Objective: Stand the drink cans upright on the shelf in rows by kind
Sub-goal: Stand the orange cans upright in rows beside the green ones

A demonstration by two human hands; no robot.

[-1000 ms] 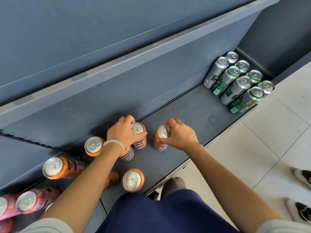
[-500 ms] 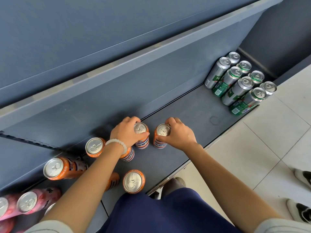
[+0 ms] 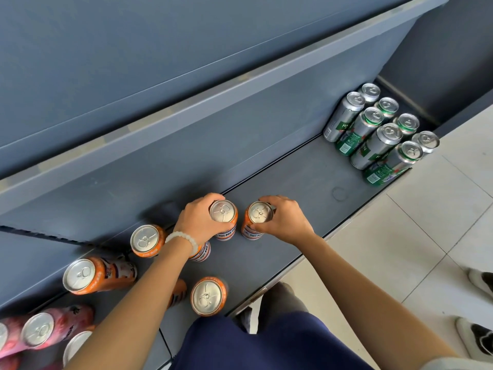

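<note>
My left hand (image 3: 198,222) grips the top of an upright orange can (image 3: 223,212) on the grey bottom shelf (image 3: 298,182). My right hand (image 3: 284,220) grips a second upright orange can (image 3: 260,214) just to its right; the two cans stand close together. Several more orange cans stand to the left: one (image 3: 145,240) by the back wall, one (image 3: 80,275), one (image 3: 206,296) near the front edge, and two partly hidden under my left arm. Several green and silver cans (image 3: 378,134) stand in two rows at the shelf's right end.
Pink cans (image 3: 37,328) stand at the far left of the shelf. An upper shelf edge (image 3: 213,102) overhangs the cans. White tiled floor (image 3: 426,236) lies to the right, with another person's shoes (image 3: 480,284) at its edge. My blue-clad knee (image 3: 266,343) is close to the shelf front.
The right-hand orange can has slid left, closing the gap to the can under my left hand. Both hands keep their hold.
</note>
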